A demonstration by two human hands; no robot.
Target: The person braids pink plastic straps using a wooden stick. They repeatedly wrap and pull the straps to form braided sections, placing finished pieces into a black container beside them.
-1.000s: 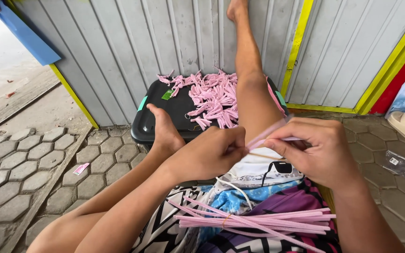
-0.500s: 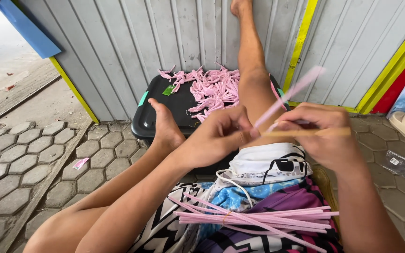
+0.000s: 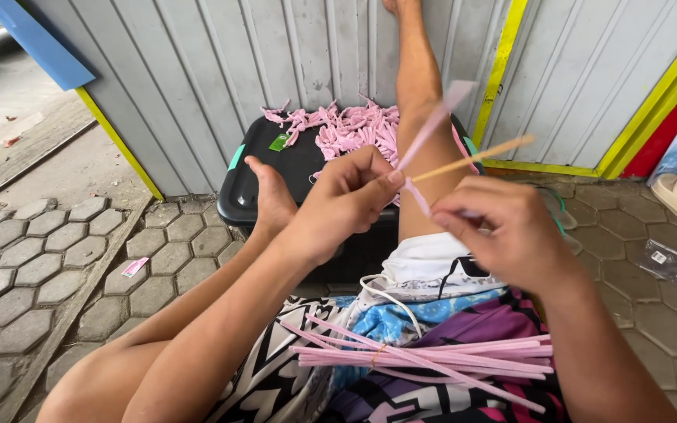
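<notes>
Left hand (image 3: 346,200) and right hand (image 3: 503,231) pinch a light, floppy pink strip (image 3: 432,129) against a thin stiff stick (image 3: 472,157), best gripped where they cross.

I see a thin pink strip (image 3: 432,125), blurred, slanting up and to the right from where it is pinched, its lower end bent down into a short tail. Crossing it there is a slim tan stick (image 3: 472,157), tilted slightly upward toward the right. Both hang in the air above the lap, touching at that crossing.
</notes>
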